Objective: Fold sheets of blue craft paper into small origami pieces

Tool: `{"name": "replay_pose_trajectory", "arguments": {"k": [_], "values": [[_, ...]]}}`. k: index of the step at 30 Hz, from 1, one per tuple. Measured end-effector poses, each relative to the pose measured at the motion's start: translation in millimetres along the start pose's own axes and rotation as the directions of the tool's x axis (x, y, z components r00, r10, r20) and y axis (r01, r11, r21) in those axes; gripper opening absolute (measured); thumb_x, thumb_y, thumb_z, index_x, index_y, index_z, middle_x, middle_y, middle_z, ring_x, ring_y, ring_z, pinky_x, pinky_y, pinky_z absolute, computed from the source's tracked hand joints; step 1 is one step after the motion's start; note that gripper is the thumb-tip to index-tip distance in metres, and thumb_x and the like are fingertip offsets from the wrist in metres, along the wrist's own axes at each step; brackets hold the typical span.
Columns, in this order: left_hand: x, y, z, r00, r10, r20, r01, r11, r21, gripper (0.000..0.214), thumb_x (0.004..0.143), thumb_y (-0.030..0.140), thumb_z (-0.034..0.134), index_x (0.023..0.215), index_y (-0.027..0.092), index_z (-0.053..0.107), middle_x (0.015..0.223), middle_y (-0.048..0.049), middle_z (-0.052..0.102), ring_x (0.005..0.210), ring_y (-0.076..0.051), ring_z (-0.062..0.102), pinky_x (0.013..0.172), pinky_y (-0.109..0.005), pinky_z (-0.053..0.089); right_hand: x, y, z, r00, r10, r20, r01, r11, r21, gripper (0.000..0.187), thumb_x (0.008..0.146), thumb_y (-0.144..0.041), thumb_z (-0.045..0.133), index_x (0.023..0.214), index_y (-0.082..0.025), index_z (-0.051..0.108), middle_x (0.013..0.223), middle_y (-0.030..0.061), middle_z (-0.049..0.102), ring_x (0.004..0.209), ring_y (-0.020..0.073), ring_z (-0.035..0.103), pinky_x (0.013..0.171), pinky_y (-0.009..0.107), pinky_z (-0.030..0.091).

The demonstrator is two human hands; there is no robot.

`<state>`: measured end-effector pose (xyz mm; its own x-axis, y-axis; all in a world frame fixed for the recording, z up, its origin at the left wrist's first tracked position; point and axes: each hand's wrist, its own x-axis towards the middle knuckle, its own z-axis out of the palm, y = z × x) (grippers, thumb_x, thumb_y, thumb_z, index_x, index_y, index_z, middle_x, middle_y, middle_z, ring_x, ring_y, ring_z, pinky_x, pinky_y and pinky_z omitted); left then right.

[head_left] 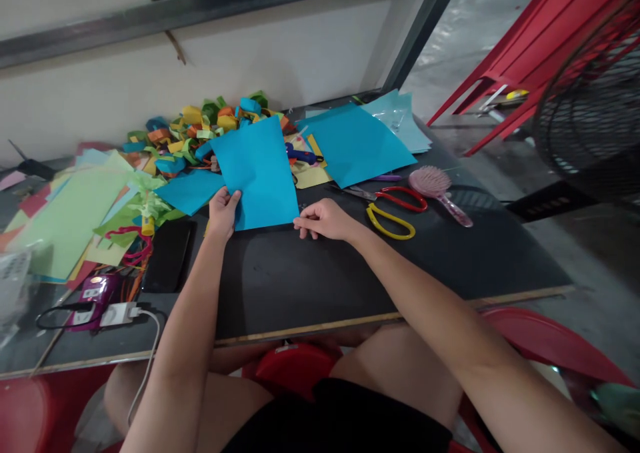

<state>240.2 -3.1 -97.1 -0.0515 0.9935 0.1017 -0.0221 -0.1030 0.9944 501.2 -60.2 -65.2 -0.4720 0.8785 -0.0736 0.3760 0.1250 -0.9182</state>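
A blue sheet of paper (259,173) is raised at a tilt over the dark tabletop. My left hand (223,211) pinches its lower left edge, thumb on the front. At the lower right corner, my right hand (320,219) grips the sheet between thumb and fingers. Behind the left edge lies a smaller blue paper piece (193,189). Another blue sheet (355,139) rests flat to the right. Scissors with one red and one yellow handle (393,223) lie right of my right hand.
Folded colored paper pieces (193,129) are heaped along the wall. Green and other colored sheets (75,206) cover the left side, near a black phone (167,256) and a white plug with a cable (119,313). A pink hairbrush (433,183) lies right; a fan (590,99) stands beyond.
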Motion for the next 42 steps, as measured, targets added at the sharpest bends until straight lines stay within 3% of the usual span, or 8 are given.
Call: {"name": "replay_pose_trajectory", "arguments": {"k": [3,8,14,19,22,26,33,42], "values": [[-0.7,-0.5,-0.9,0.999,0.001,0.051,-0.001,1.0,-0.001,0.045,0.078,0.048,0.069,0.112,0.019,0.063,0.116,-0.0108,0.07,0.112,-0.026,0.064,0.098,-0.042,0.052,1.6,3.0,0.1,0.999,-0.006,0.035,0.005,0.999,0.038,0.037,0.082,-0.045,0.061,0.061,-0.016,0.069,0.062,0.0067,0.07,0.047,0.0098,0.058,0.055,0.025,0.048],[-1.5,-3.8,-2.8,0.997,-0.013,0.082,0.014,1.0,-0.014,0.047,0.077,0.048,0.07,0.114,0.02,0.062,0.116,-0.0103,0.07,0.11,-0.026,0.065,0.097,-0.043,0.053,4.5,7.7,-2.2,0.997,-0.01,0.077,-0.01,0.965,0.264,0.04,0.085,-0.047,0.055,0.068,-0.015,0.071,0.063,0.0064,0.069,0.051,0.011,0.06,0.052,0.024,0.046],[-1.0,-4.5,-2.2,0.995,-0.019,0.093,0.02,1.0,-0.006,0.05,0.075,0.05,0.072,0.114,0.02,0.062,0.113,-0.0097,0.072,0.108,-0.026,0.066,0.096,-0.042,0.054,3.8,7.9,1.3,0.999,0.024,0.041,-0.033,0.973,0.229,0.046,0.085,-0.049,0.057,0.053,-0.016,0.062,0.053,0.0047,0.064,0.054,0.0108,0.059,0.073,0.029,0.05],[-1.7,-5.2,-2.1,0.992,-0.03,0.122,0.032,0.999,-0.022,0.058,0.07,0.056,0.074,0.114,0.02,0.064,0.115,-0.0104,0.071,0.11,-0.027,0.065,0.097,-0.042,0.053,4.9,9.5,2.1,0.998,0.006,-0.063,0.005,0.984,0.176,0.05,0.086,-0.052,0.053,0.05,-0.018,0.052,0.054,0.0034,0.062,0.045,0.0081,0.047,0.053,0.025,0.038],[-3.4,-5.3,-2.3,0.987,-0.057,0.152,0.055,0.998,0.017,0.061,0.07,0.058,0.073,0.116,0.019,0.064,0.118,-0.0102,0.07,0.112,-0.027,0.064,0.098,-0.042,0.053,4.7,8.9,1.2,0.993,0.01,-0.117,-0.001,0.998,0.07,0.053,0.089,-0.055,0.048,0.05,-0.019,0.046,0.048,0.0015,0.056,0.047,0.0091,0.049,0.055,0.025,0.036],[-5.9,-3.3,-2.1,0.98,-0.078,0.182,0.074,0.997,0.027,0.062,0.071,0.057,0.073,0.119,0.02,0.064,0.124,-0.0086,0.067,0.114,-0.028,0.063,0.098,-0.043,0.053,4.1,9.7,1.0,0.995,0.003,-0.101,-0.001,1.0,0.018,0.054,0.091,-0.053,0.045,0.049,-0.019,0.046,0.047,0.0016,0.056,0.046,0.0095,0.048,0.057,0.026,0.036],[-6.5,-2.7,-0.7,0.977,-0.07,0.203,0.064,0.997,0.037,0.062,0.069,0.058,0.075,0.116,0.019,0.067,0.121,-0.0084,0.069,0.113,-0.028,0.064,0.1,-0.044,0.051,9.1,18.4,7.3,0.956,-0.079,-0.284,0.088,0.996,0.017,0.055,0.091,-0.056,0.042,0.049,-0.021,0.042,0.043,-0.0004,0.047,0.044,0.0118,0.047,0.054,0.028,0.034],[-10.5,2.4,2.8,0.96,-0.044,0.275,0.031,0.998,0.052,0.06,0.074,0.052,0.073,0.122,0.018,0.063,0.124,-0.009,0.067,0.117,-0.027,0.062,0.105,-0.043,0.047,11.3,19.7,7.5,0.9,-0.184,-0.395,0.2,0.98,-0.002,0.056,0.089,-0.064,0.04,0.052,-0.022,0.029,0.046,-0.0041,0.029,0.045,0.0095,0.028,0.051,0.029,0.02]]}}
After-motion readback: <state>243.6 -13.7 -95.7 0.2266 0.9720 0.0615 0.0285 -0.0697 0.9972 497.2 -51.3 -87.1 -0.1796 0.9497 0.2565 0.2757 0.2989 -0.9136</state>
